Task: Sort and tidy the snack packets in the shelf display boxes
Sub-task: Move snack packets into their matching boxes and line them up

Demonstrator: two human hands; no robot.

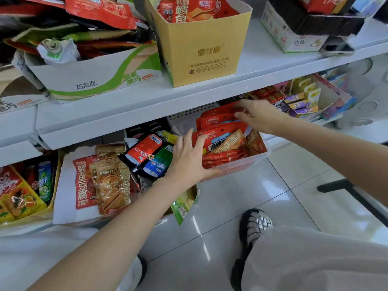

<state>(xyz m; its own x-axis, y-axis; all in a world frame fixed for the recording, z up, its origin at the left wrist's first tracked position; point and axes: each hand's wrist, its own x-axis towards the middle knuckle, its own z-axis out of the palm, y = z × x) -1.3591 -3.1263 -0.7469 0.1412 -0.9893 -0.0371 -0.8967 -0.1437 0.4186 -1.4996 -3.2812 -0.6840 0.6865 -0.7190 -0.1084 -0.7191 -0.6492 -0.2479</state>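
A clear bin [259, 158] of snack packets is shown on the lower shelf, projecting past its front edge above the tiled floor [241, 202]. The left hand [189, 160] is laid against the bin's near-left corner, fingers [190, 136] spread and fairly straight over the front red packets [212, 120], thumb along the bin's front wall. The right hand [259, 116] is reached into the back of the bin, fingers bent onto the tops of the upright red packets; whether one is pinched cannot be told. Left of the bin, a torn white box [65, 198] holds brown packets [109, 185] and black-edged packets [147, 156]. On the upper shelf [147, 97] a yellow box [201, 53] and a green-and-white box [94, 76] are seen.
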